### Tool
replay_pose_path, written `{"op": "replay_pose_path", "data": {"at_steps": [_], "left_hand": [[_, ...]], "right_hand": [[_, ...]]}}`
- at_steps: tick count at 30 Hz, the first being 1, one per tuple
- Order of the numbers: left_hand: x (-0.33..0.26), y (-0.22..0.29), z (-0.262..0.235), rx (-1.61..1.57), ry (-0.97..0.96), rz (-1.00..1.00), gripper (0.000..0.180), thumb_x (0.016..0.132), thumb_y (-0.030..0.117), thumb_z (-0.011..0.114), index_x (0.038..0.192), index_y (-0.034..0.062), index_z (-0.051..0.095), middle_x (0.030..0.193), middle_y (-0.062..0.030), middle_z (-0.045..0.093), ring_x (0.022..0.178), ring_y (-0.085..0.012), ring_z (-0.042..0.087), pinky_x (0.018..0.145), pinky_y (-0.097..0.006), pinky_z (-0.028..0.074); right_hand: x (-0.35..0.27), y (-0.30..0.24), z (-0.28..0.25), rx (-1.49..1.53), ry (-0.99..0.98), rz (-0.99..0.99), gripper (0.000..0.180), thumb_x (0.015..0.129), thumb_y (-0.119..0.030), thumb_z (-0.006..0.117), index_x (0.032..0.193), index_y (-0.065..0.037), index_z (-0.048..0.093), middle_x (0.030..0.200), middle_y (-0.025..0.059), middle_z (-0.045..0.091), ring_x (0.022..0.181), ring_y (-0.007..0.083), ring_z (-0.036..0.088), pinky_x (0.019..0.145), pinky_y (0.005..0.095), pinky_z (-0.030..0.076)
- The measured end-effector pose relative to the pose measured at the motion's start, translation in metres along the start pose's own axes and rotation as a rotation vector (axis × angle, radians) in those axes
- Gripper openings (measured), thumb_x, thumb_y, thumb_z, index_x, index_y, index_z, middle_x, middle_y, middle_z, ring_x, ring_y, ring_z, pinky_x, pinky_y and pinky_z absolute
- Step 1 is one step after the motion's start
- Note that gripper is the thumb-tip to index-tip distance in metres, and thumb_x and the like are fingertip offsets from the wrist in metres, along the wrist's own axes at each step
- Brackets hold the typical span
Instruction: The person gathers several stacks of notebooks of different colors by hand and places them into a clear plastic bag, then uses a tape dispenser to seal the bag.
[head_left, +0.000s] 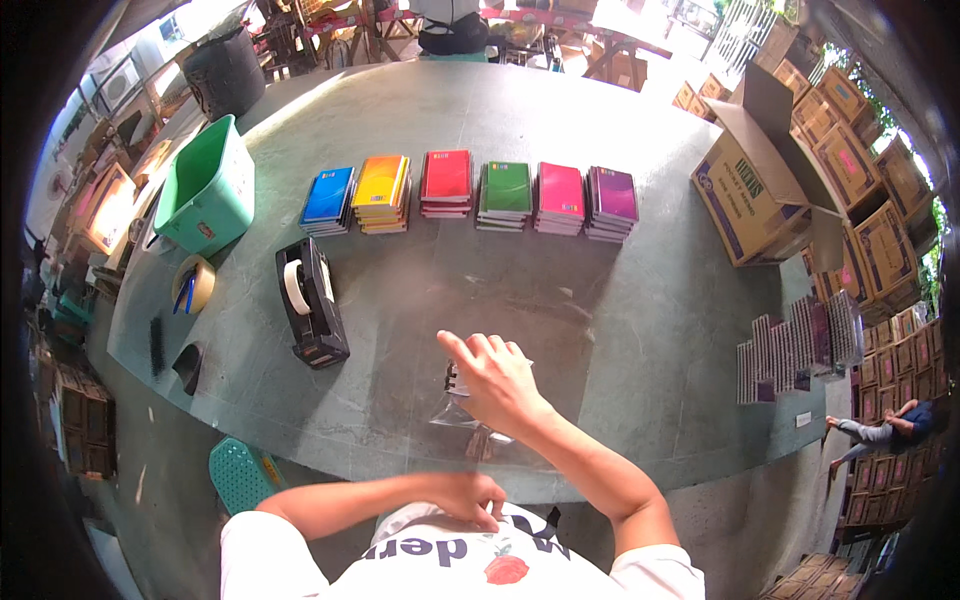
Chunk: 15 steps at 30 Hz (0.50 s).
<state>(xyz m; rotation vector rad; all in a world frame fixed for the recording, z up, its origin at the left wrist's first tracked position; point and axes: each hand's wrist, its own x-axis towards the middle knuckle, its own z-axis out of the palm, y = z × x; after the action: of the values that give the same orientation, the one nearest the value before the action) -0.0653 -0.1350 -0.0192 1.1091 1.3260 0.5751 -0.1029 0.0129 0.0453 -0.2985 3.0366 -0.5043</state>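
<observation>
My right hand (492, 384) is over the near middle of the table, index finger stretched forward and the other fingers partly bent. Beneath its palm lies a clear plastic bag (452, 412) with black marks; the thumb is hidden. Close to my shirt, my left hand (472, 499) has its fingers curled in, and whatever they may hold is hidden. Beyond my hands stand stacks of small notebooks in a row: blue (328, 196), yellow (381, 183), red (446, 178), green (505, 190), pink (560, 190) and purple (612, 196).
A black tape dispenser (318, 315), a tape roll (203, 286) and a green bin (238, 190) are on the left. To the right sit an open carton (745, 205) and more stacked notebooks (790, 350). A green stool (240, 478) is by the near edge.
</observation>
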Motion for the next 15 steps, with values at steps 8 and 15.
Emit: {"op": "replay_pose_path", "data": {"at_steps": [8, 15], "left_hand": [[-0.029, -0.046, -0.061, -0.679, 0.933, 0.253, 0.081, 0.060, 0.010, 0.083, 0.129, 0.0040, 0.040, 0.121, -0.0095, 0.048, 0.105, -0.0187, 0.053, 0.073, -0.033, 0.054], [-0.028, -0.006, -0.088, -0.363, 1.102, 0.543, 0.066, 0.074, 0.042, 0.074, 0.122, 0.0065, 0.047, 0.115, -0.0070, 0.051, 0.103, -0.0165, 0.051, 0.088, -0.030, 0.042]], "right_hand": [[-0.037, 0.067, 0.006, 1.010, 0.274, -0.163, 0.073, 0.061, -0.009, 0.079, 0.126, -0.001, 0.046, 0.120, 0.0097, 0.047, 0.117, 0.0203, 0.045, 0.099, 0.0337, 0.035], [-0.017, 0.018, 0.058, 1.190, 0.587, -0.005, 0.025, 0.087, -0.019, 0.062, 0.103, 0.000, 0.060, 0.102, 0.0098, 0.058, 0.097, 0.0174, 0.054, 0.084, 0.0289, 0.043]]}}
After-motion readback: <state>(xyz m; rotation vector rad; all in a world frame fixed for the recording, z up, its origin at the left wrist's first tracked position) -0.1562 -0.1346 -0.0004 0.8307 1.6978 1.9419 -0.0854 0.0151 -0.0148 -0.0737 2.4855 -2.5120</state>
